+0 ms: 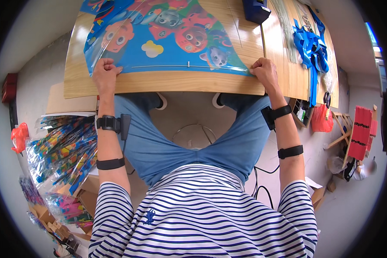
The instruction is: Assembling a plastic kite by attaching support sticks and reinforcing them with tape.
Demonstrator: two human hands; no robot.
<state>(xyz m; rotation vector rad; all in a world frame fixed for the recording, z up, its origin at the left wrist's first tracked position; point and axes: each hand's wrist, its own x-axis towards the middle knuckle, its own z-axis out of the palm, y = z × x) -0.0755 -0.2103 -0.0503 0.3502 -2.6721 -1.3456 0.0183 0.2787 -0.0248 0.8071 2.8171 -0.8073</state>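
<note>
Far left: one crumpled red plastic bag (19, 137), against the wall. Next, a heap of clear-wrapped, multicoloured printed packs (64, 150), beside the seated person.

Left hand (105, 74): fingers curled at the near left corner of the sheet; whether they pinch it, cannot tell.

Centre: one glossy blue plastic sheet printed with cartoon characters (172, 48), lying on the pale wood-grain table (167, 81), its lower edge just inside the table's near edge. Along that lower edge, one thin white rod with a short crosspiece (159, 66).

Right hand (264, 74): thumb and forefinger closed on the sheet's near right corner.

Right: one tangle of flat bright-blue ribbon (309, 47), on the table, well apart from the sheet.

Risks, as judged: uneven pull between the hands could skew or crease the sheet; a slack corner could let its slick film slide; a jolt could roll the rod out of line.
</note>
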